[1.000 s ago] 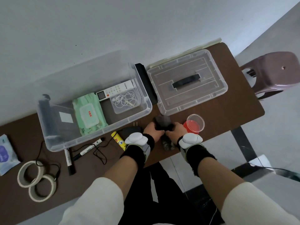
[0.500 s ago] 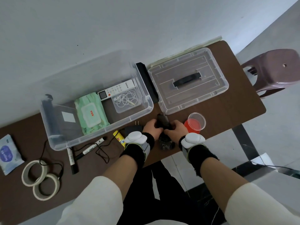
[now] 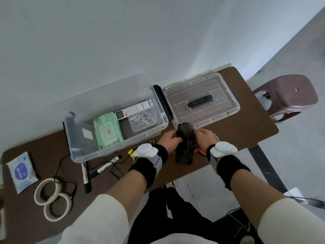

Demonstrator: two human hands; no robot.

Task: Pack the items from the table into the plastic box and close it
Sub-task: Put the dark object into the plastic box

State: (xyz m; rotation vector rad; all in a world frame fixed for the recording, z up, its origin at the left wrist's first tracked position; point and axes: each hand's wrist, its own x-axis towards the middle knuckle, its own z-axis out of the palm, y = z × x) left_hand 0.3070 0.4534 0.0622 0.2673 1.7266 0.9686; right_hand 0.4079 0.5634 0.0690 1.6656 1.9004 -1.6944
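Note:
A clear plastic box (image 3: 161, 118) stands open on the brown table (image 3: 246, 131). Inside lie a green wipes pack (image 3: 107, 131), a white remote (image 3: 133, 110) and a small clear case of white earphones (image 3: 142, 120). Its clear lid (image 3: 202, 101) with a black handle lies to the right. Between box and lid, my left hand (image 3: 169, 140) and my right hand (image 3: 204, 138) both grip a dark furry cloth (image 3: 185, 143), which hangs down to the table's front edge.
Left of my hands lie two markers (image 3: 86, 175), a black cord (image 3: 116, 169), a yellow item (image 3: 131, 153), two tape rolls (image 3: 51, 198) and a blue tissue pack (image 3: 22, 171). A red cup (image 3: 202, 152) is mostly hidden behind my right wrist. A brown stool (image 3: 288, 95) stands at right.
Both hands have lifted the dark cloth and stretched it out lengthwise. My right hand now covers most of the red cup.

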